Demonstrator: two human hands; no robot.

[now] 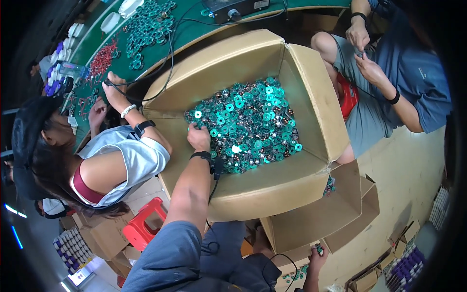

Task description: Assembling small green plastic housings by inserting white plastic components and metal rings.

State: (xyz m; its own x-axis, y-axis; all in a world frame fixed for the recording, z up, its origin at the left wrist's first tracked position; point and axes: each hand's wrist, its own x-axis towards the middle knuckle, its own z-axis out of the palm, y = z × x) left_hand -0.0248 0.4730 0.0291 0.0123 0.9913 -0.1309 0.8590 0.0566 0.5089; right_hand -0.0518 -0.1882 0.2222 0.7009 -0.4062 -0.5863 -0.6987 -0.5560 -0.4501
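A large cardboard box [262, 192] holds a heap of small green ring-shaped parts [250, 126] with dark and coppery metal pieces among them. My left hand [198, 138] reaches over its near wall to the left edge of the heap. Its fingers are curled down among the parts, and what lies between them is hidden. Low on the right, my right hand [317, 258] is closed around several small green and dark parts [319, 249]. Beneath it, more green parts [297, 273] lie scattered.
At left, a person in a dark cap [29, 146] works at a green table [194, 30] with green parts and red pieces [103, 59]. Another person [389, 73] sits at upper right. A red stool [145, 221] and an open carton [316, 214] stand near me. Cables hang about.
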